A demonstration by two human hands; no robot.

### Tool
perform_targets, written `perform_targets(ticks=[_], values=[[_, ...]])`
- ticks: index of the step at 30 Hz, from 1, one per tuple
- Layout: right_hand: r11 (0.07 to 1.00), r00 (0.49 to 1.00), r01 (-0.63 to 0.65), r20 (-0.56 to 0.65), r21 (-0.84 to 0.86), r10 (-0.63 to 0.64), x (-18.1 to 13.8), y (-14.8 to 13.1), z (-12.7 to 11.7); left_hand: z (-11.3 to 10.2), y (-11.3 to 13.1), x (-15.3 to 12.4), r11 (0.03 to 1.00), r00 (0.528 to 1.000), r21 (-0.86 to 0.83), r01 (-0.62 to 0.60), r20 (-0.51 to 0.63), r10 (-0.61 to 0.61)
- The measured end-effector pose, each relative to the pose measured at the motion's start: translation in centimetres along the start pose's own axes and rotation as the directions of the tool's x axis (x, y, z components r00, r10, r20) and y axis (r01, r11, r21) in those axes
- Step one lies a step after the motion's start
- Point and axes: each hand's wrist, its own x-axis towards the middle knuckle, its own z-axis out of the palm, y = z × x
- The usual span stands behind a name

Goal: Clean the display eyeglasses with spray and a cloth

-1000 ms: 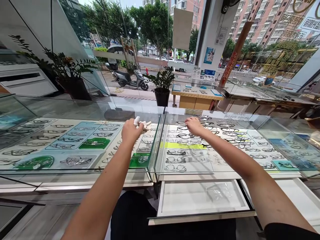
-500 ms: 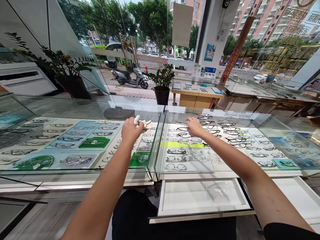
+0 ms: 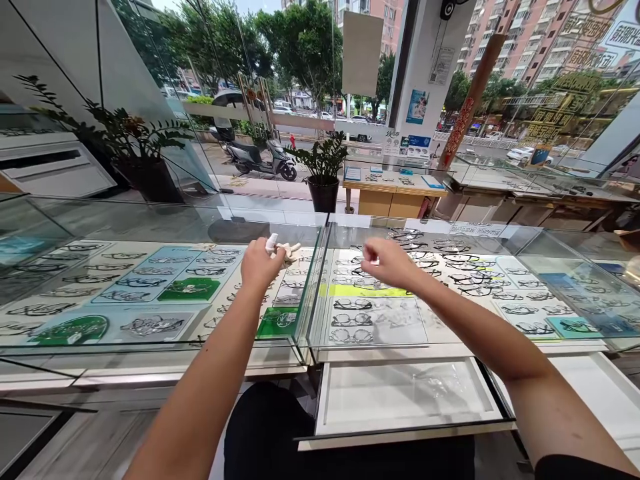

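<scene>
My left hand is closed around a crumpled pale cloth and rests on the glass top of the left display case. My right hand hovers just above the glass top of the right display case, fingers loosely curled and apart, with nothing in it. Under both glass tops lie rows of eyeglass frames on white trays with green and blue cards.
A shallow white drawer is pulled out below the right case, toward me. Beyond the cases stand a potted plant, a wooden counter and large windows onto a street with a scooter.
My right hand has lifted off the glass and drawn a little to the left. My left hand with the cloth has stayed where it was.
</scene>
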Motion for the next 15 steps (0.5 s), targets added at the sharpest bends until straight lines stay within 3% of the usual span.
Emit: perform_targets(ticks=[2, 4, 6, 8, 10, 12, 13, 15], values=[[0.969, 0.980, 0.133, 0.121, 0.209, -0.160, -3.8, -2.8, -0.8, -0.1, 0.2, -0.1, 1.000, 1.000, 0.001, -0.005, -0.006, 0.005], [0.947, 0.915, 0.184, 0.306, 0.264, -0.263, -7.9, -4.9, 0.1, -0.1, 0.3, -0.1, 1.000, 1.000, -0.001, -0.010, -0.017, 0.010], [0.928, 0.797, 0.215, 0.495, 0.303, -0.346, -11.4, -5.5, 2.6, 0.0, 0.3, -0.2, 1.000, 1.000, -0.003, -0.012, -0.029, 0.011], [0.934, 0.745, 0.192, 0.575, 0.302, -0.339, -14.0, -4.4, 6.5, 0.1, 0.3, -0.2, 1.000, 0.999, -0.002, -0.013, -0.034, 0.013], [0.965, 0.790, 0.113, 0.568, 0.236, -0.231, -15.2, -1.7, 10.9, 0.3, 0.3, -0.1, 1.000, 0.999, 0.001, -0.018, -0.040, 0.018], [0.996, 0.918, 0.062, 0.387, 0.068, -0.083, -15.1, 2.0, 14.8, 0.5, 0.2, 0.0, 1.000, 0.999, -0.003, -0.019, -0.042, 0.018], [1.000, 0.957, 0.016, 0.289, -0.024, -0.008, -14.6, 4.0, 16.5, 0.6, 0.2, 0.0, 1.000, 0.999, -0.008, -0.015, -0.041, 0.015], [0.988, 0.972, -0.098, 0.201, -0.117, 0.120, -13.0, 7.8, 18.9, 0.7, 0.1, 0.1, 1.000, 0.999, -0.029, 0.002, -0.038, -0.003]])
